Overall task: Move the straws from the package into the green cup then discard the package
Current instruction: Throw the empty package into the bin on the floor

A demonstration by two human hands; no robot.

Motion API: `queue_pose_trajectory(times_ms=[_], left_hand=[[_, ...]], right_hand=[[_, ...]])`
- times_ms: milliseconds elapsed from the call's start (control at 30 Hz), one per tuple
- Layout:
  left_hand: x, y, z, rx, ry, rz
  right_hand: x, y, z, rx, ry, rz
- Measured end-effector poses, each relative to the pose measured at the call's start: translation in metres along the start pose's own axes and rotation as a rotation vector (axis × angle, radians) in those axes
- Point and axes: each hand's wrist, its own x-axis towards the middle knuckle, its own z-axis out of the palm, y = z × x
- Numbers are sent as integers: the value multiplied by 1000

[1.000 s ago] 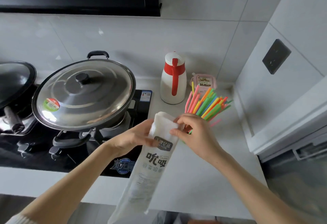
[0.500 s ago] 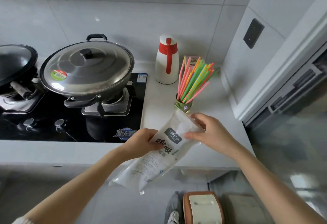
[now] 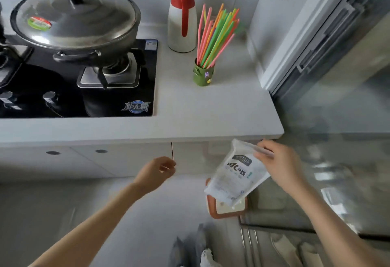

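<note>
Several coloured straws (image 3: 216, 35) stand fanned out in the small green cup (image 3: 203, 75) on the white counter. My right hand (image 3: 278, 164) pinches the top edge of the white straw package (image 3: 236, 177), which hangs below the counter's front edge, over a bin with a brown rim and white lid (image 3: 226, 207) on the floor. The package looks flat and slack. My left hand (image 3: 156, 174) is off the package, left of it, fingers loosely curled and holding nothing.
A white and red thermos jug (image 3: 183, 16) stands behind the cup. A lidded steel wok (image 3: 76, 17) sits on the black gas hob (image 3: 118, 98) at left. Cabinet doors (image 3: 88, 161) run under the counter. A glass door (image 3: 337, 98) is on the right.
The package has come down off the counter to a spot over the floor bin, carried by my right hand alone. My left hand has let go. The view tilted downward.
</note>
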Motion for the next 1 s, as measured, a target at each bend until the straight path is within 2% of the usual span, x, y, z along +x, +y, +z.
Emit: queue_pose_trajectory(times_ms=[267, 433, 633, 733, 833, 1000], left_hand=[[55, -77, 116, 190, -103, -94], [92, -136, 210, 248, -136, -163], [149, -188, 297, 322, -125, -203], [178, -202, 331, 360, -131, -182], [205, -207, 363, 474, -205, -132], [230, -217, 406, 455, -327, -259]], right_hand=[[6, 98, 80, -218, 67, -10], [20, 172, 145, -271, 74, -129], [50, 239, 206, -213, 9, -254], [63, 254, 221, -167, 35, -316], [74, 264, 234, -139, 29, -329], [86, 279, 250, -115, -34, -307]])
